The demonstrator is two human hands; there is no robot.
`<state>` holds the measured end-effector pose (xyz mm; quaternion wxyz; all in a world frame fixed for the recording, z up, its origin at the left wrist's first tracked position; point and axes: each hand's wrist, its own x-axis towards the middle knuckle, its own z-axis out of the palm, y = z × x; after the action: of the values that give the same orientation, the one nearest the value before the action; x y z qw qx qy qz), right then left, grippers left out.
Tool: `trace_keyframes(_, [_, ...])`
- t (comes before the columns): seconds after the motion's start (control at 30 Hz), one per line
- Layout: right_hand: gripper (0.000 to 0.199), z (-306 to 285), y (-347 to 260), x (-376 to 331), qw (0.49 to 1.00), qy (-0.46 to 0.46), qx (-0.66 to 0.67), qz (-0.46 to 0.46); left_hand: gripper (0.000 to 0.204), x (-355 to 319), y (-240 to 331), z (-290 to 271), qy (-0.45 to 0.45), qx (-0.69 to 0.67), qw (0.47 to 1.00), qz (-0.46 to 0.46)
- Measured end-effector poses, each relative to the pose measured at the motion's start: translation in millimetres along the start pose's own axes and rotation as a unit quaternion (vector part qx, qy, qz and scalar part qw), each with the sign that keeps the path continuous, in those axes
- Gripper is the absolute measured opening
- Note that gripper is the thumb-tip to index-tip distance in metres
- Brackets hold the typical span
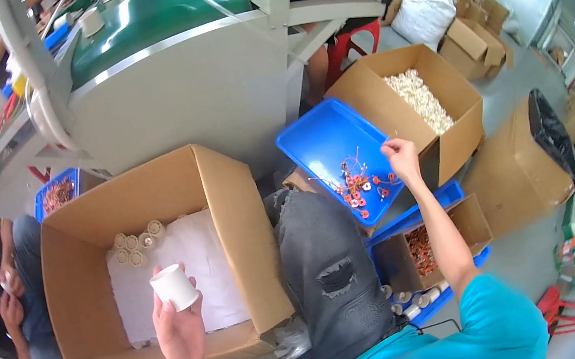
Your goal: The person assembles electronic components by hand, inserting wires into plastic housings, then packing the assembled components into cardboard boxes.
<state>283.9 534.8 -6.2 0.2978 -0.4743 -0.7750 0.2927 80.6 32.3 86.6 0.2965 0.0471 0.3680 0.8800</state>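
Observation:
My left hand (179, 333) is closed around a white plastic cylinder (175, 288), shaped like a small cup, above a large cardboard box (238, 226). Inside that box, several round cream-coloured cylinders (132, 243) stand together by a white sheet (202, 258). At the right rim of a tilted blue tray (326, 135), my right hand (400, 154) has its fingers pinched. Whatever they hold is too small to make out. Several small red-orange ring parts with thin wires (356, 187) lie in the tray's lower end; one sits just under my fingers.
Beyond the tray stands a carton (456, 98) of small cream pieces. By my right knee is a smaller box (473, 221) of reddish parts. A grey workbench with a green belt (162, 18) rises ahead. Another person's hands (10, 294) are at the left.

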Motion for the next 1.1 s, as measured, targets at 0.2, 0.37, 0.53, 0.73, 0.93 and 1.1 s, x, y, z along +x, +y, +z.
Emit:
trace_keyframes(0.2, [0.028,-22.9,-114.4,-25.7,0.822,-0.164,0.541,0.074,0.081,-11.9,3.1,0.7,-0.042,0.016,0.999,-0.026])
trace_keyframes(0.37, [0.022,15.3,-225.8,-89.6,0.644,-0.421,0.632,0.094,0.077,-12.1,5.6,0.1,-0.058,-0.046,0.997,-0.026])
trace_keyframes(0.53, [0.025,74.9,-305.9,-153.6,0.617,-0.586,0.525,0.004,0.063,-15.1,18.0,-13.2,-0.026,0.136,0.977,0.162])
trace_keyframes(0.73, [0.030,125.0,-344.7,-201.7,0.600,-0.623,0.498,-0.065,0.052,-29.5,61.5,-10.2,-0.030,0.384,0.892,0.236])
trace_keyframes(0.93, [0.026,137.7,-327.0,-203.2,0.626,-0.615,0.478,-0.032,0.042,-31.4,59.5,-12.2,0.033,0.335,0.942,0.019])
trace_keyframes(1.1, [0.019,138.4,-313.2,-206.7,0.731,-0.531,0.401,-0.150,0.044,-32.3,69.6,-20.6,-0.065,0.317,0.946,-0.011])
